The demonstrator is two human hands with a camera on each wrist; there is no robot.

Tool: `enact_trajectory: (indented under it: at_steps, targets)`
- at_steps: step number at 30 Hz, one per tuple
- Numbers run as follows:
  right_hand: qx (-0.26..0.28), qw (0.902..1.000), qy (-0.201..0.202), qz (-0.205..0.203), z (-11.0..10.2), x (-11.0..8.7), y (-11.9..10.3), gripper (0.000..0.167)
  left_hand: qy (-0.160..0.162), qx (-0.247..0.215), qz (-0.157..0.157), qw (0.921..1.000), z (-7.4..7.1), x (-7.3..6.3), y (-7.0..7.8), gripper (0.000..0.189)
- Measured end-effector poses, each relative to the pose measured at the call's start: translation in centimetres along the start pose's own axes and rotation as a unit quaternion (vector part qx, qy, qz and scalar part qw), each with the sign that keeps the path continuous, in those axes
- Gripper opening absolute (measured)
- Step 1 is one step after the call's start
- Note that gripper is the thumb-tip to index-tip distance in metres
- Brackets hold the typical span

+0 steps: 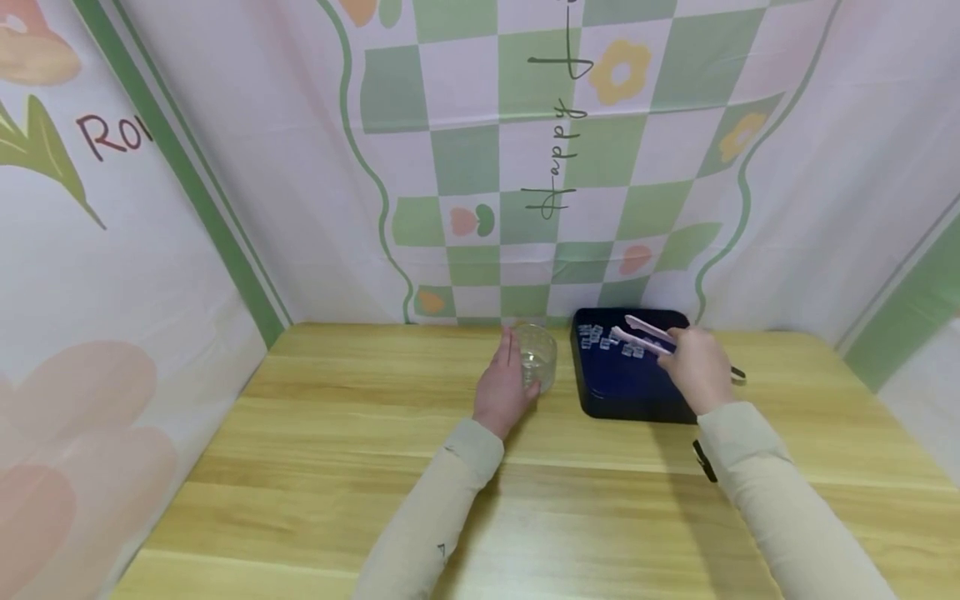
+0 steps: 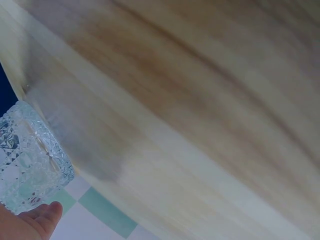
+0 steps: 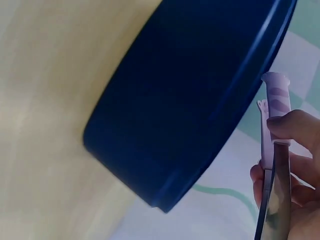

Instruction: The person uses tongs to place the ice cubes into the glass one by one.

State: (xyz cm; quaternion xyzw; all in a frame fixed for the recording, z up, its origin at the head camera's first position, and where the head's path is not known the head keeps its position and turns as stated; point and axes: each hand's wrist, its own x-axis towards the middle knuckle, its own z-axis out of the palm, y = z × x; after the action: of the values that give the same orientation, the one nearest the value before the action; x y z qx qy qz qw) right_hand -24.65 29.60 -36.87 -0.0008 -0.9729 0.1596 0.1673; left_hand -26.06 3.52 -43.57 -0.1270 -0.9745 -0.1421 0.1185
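Left hand [image 1: 504, 387] touches a glass [image 1: 543, 358] on the wood-grained table [image 1: 300, 467], patterned cloth [image 1: 457, 162] behind.

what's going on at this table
A person's right hand holds pink tongs over a dark blue tray, their tips apart. Small clear pieces lie in the tray, mostly toward its far side. The left hand rests against a clear glass, which stands on the wooden table to the left of the tray.
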Motion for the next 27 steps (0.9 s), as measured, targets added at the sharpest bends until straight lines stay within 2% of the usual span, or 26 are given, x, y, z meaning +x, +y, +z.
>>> enact_trajectory:
  at_steps: [15, 23, 27]
  targets:
    - [-0.018, 0.9997, 0.005, -0.012, 0.7, -0.5, 1.9, 0.019, -0.007, -0.004, 0.001, 1.0000, -0.2, 0.0, 0.0, 0.092]
    - [-0.030, 0.9994, -0.015, -0.006, 1.2, -0.6, 2.5, 0.029, -0.012, -0.010, 0.000, 0.9999, -0.2, 0.1, -0.1, 0.092]
    - [-0.034, 0.9992, -0.013, -0.015, 1.4, -0.6, 2.7, 0.024, -0.012, -0.007, -0.002, 0.9999, -0.1, 0.0, -0.1, 0.092]
